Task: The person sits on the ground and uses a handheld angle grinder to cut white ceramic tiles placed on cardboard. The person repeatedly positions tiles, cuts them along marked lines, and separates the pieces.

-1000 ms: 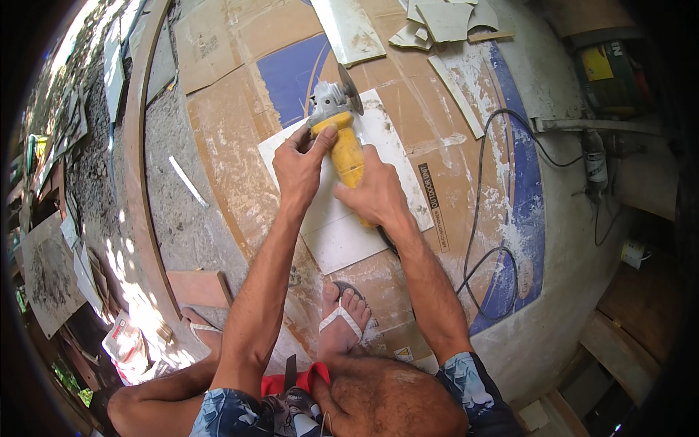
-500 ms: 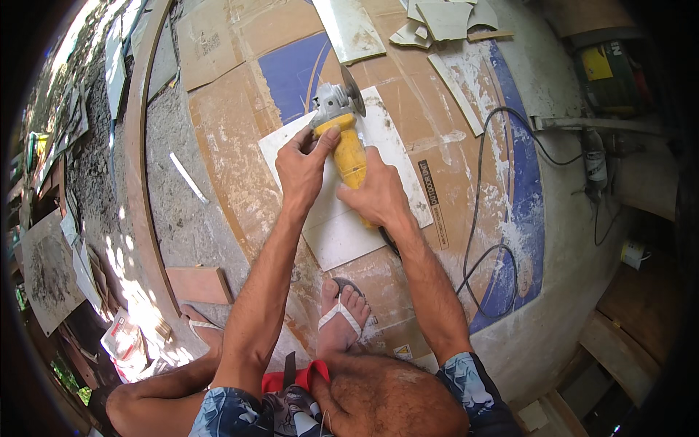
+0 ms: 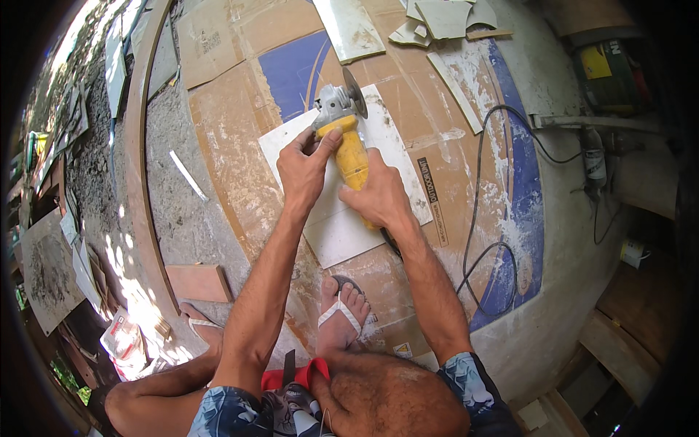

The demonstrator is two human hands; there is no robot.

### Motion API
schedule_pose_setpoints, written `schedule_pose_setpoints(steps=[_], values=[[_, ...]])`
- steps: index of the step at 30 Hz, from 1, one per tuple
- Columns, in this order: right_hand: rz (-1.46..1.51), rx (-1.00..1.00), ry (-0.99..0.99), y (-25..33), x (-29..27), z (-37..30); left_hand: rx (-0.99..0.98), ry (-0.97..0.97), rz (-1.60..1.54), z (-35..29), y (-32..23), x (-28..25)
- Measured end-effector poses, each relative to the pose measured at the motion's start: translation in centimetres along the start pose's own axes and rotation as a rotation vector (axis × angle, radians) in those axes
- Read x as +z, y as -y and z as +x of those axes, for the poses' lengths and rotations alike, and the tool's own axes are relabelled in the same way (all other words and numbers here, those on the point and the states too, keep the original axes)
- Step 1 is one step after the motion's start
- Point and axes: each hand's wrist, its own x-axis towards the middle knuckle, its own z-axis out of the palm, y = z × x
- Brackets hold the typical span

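Note:
Both my hands hold a yellow angle grinder above a white tile that lies on flattened cardboard. My left hand grips it near the grey metal head, thumb on the yellow body. Around the rear of the body, my right hand is closed, its fingers partly hidden. The cutting disc stands on edge at the far end, over the tile's upper part. A thin line crosses the tile below the grinder. Whether the disc spins, I cannot tell.
A black cord loops over the cardboard at the right. Farther off lie another white tile, broken tile pieces and a narrow strip. A reddish block rests at the left, near my sandalled foot.
The grinder's head and disc have shifted very slightly to the right and down. Both hands keep their hold, and the tile stays in place.

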Motion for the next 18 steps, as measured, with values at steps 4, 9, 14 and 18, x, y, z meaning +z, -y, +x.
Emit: schedule_pose_setpoints(steps=[4, 9, 14, 18], values=[[-0.015, 0.0, -0.014, -0.3, 0.2, -0.3, -0.012, 0.003, 0.018, -0.2, -0.1, 0.0], [-0.016, 0.008, -0.001, -0.3, -0.1, -0.7, -0.013, -0.001, 0.025, -0.7, -0.1, 0.1], [-0.006, 0.006, -0.002, -0.5, 0.0, -1.1, -0.01, 0.008, 0.027, -1.0, 0.0, 0.2], [0.006, 0.011, 0.006, -0.7, 0.0, -1.3, -0.01, 0.008, 0.023, -1.4, 0.1, 0.2]])
